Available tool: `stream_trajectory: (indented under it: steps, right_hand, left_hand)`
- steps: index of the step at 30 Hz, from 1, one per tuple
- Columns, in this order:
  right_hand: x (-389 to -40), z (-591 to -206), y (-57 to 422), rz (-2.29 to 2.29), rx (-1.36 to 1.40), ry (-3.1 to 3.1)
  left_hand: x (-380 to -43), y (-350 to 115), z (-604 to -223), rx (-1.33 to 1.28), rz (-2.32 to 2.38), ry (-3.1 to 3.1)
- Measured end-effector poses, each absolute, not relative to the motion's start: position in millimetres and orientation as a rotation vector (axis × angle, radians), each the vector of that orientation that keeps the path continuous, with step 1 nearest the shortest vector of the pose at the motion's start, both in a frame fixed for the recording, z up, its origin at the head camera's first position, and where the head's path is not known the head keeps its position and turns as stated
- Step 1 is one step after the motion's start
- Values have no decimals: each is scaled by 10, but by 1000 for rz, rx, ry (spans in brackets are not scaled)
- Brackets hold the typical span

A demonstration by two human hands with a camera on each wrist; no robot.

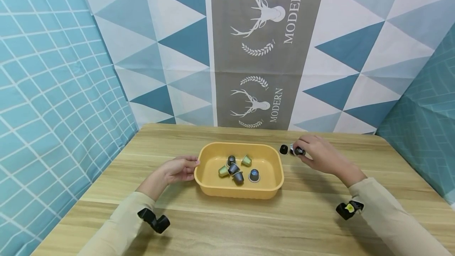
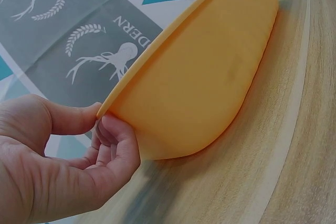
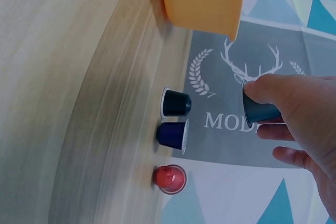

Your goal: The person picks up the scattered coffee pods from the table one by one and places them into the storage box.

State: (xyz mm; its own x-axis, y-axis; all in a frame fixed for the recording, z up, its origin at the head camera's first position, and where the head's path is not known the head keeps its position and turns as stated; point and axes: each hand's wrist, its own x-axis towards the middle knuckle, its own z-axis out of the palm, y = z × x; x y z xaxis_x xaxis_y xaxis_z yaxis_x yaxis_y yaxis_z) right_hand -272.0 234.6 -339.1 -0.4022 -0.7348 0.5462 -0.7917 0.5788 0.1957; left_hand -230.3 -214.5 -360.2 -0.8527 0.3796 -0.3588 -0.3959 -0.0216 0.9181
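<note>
A yellow plastic basin (image 1: 239,193) stands on the wooden table with several coffee capsules inside. Among them are a light green one (image 1: 247,160), a dark grey one (image 1: 238,177) and one with a blue top (image 1: 254,175). My left hand (image 1: 180,169) pinches the basin's rim (image 2: 137,61) at its left end, thumb on top. Right of the basin, my right hand (image 1: 320,154) holds a dark teal coffee capsule (image 3: 258,109) between thumb and fingers, above the table. Near it on the table are a black capsule (image 3: 177,103), a dark blue one (image 3: 172,134) and a red one (image 3: 169,178).
The wooden table (image 1: 227,224) runs back to a patterned cloth wall (image 1: 185,50) with triangles and deer heads. A blue grid-patterned sheet (image 1: 53,90) hangs on the left, and a teal sheet (image 1: 426,110) on the right.
</note>
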Motion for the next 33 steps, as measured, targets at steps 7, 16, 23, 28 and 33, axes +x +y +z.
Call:
stream_trajectory:
  steps: [7, 16, 23, 28, 33]
  right_hand:
    - [-2680, -3356, 2296, 119, 1210, -2222]
    - [-2642, -3293, 2217, 115, 1207, -2241]
    - [-2628, -3261, 2147, 110, 1228, -2234]
    - [-2635, -3251, 2093, 135, 1249, -2220]
    - [-2637, -3238, 2039, 164, 1266, -2227]
  left_hand:
    - [-2303, -2140, -3606, -26, 1922, 1738]
    - [-2298, -2144, -3604, -12, 1923, 1743]
    - [-2299, -2137, -3592, -14, 1914, 1747]
    - [-2302, -2137, -3585, -18, 1925, 1742]
    - [-2304, -2135, -3584, -29, 1923, 1743]
